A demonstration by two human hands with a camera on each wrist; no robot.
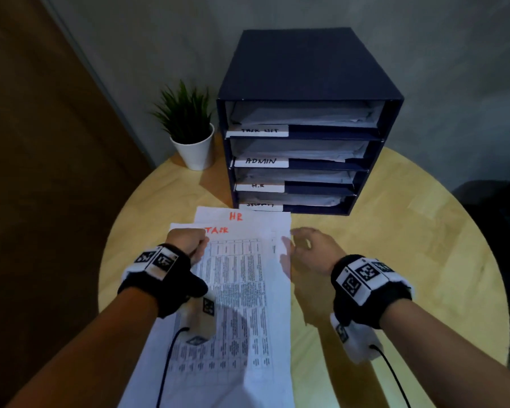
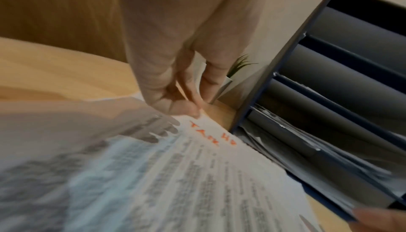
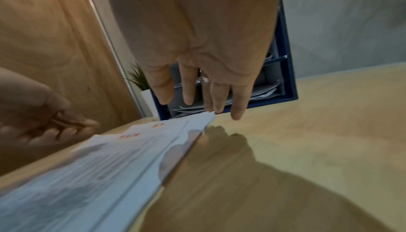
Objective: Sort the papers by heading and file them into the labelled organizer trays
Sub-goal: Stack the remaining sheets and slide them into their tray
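Note:
A stack of printed sheets lies on the round wooden table (image 1: 395, 260). The top sheet (image 1: 236, 284) is headed TASK in red, and the one under it (image 1: 248, 216) is headed HR. My left hand (image 1: 196, 242) pinches the top sheet's far left corner, seen close in the left wrist view (image 2: 193, 112). My right hand (image 1: 301, 245) is open with spread, straight fingers (image 3: 189, 95) at the stack's right edge; I cannot tell if it touches. Behind stands the dark blue organizer (image 1: 306, 69) with trays labelled TASK LIST (image 1: 259, 131), ADMIN (image 1: 261, 161), H.R (image 1: 258, 186) and a bottom one (image 1: 259, 205).
A small green plant in a white pot (image 1: 195, 151) stands left of the organizer. All the trays hold papers. A wooden door (image 1: 42, 142) is at the left and a grey wall behind. Bare tabletop lies to the right of the stack.

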